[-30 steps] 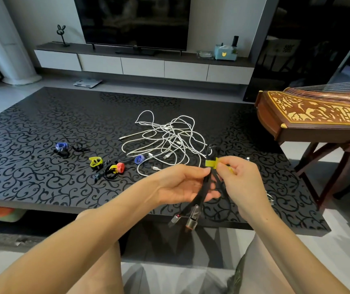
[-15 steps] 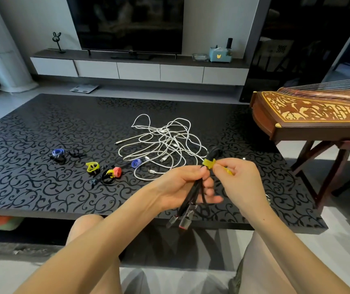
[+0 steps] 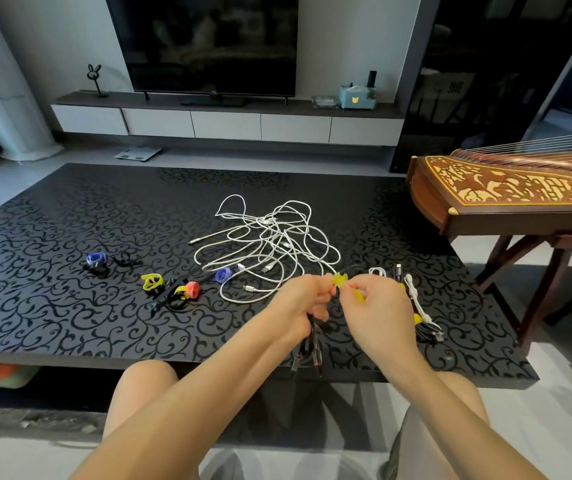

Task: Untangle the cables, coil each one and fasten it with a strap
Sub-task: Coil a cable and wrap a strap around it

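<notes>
hands meet above the near edge of the glossy black scroll-patterned table [image 3: 70, 323], a little right of its middle. left hand [image 3: 300, 303] grips the folded black cable bundle [image 3: 309, 344] in curled fingers near the bundle's top. right hand [image 3: 380, 313] pinches the tail of the yellow fabric strap [image 3: 340, 279] in its fingertips; a second bit of yellow shows lower inside that hand.

key relation: strap sits between the two sets of fingertips, at the upper, far end of the bundle. bundle's long axis runs from the strap down and back toward the person, reaching the near edge, metal plugs hanging lowest. right hand is nearer the free tail, left hand nearer the cable body.

judgement: step in hand is closing the strap on this cable. likely needs the right hand to carry the tail round the bundle while the left holds the loops together. cannot tell how many turns are on; fingers hide it.

loose tangle of white cables [image 3: 270, 237] lies on the table beyond the hands, toward the centre, touched by neither hand. fastened cable bundles [image 3: 423, 317] lie just right of the right hand, toward the near right corner. spare coloured straps [image 3: 153, 282] lie toward the near left.
</notes>
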The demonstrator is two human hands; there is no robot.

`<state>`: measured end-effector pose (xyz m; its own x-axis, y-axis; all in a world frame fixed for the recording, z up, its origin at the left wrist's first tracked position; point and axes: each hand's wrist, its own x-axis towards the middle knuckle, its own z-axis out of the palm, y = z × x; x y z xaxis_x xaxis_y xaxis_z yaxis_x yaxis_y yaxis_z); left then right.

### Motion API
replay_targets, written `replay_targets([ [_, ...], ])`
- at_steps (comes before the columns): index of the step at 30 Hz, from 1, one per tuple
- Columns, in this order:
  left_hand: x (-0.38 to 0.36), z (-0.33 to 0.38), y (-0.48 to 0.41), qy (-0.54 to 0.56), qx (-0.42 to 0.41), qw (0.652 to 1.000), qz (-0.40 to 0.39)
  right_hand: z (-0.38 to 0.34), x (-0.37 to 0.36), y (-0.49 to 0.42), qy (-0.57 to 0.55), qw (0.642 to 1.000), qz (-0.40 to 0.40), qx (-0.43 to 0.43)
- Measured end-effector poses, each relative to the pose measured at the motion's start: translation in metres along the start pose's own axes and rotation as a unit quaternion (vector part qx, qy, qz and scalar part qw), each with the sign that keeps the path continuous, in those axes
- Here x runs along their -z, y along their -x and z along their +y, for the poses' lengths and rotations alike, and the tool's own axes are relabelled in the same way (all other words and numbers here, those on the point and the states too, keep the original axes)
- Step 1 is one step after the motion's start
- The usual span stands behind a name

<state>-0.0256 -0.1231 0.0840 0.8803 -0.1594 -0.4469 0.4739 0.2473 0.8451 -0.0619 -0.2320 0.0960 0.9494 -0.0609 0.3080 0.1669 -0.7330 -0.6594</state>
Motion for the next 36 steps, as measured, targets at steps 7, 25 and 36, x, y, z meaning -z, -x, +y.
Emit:
replay_targets([
  [7,0.004,-0.016,0.009,-0.126,-0.137,0.979,0.08,0.006,-0.01,0.011,-0.166,0.982,-0.005,-0.087],
  [25,0.013,-0.011,0.007,-0.545,-0.506,0.663,0.085,-0.01,0.007,0.001,-0.302,0.94,-0.046,-0.15],
  [36,0.003,0.003,0.001,-0.555,-0.527,0.632,0.126,-0.011,0.01,-0.004,-0.28,0.952,-0.025,-0.117],
])
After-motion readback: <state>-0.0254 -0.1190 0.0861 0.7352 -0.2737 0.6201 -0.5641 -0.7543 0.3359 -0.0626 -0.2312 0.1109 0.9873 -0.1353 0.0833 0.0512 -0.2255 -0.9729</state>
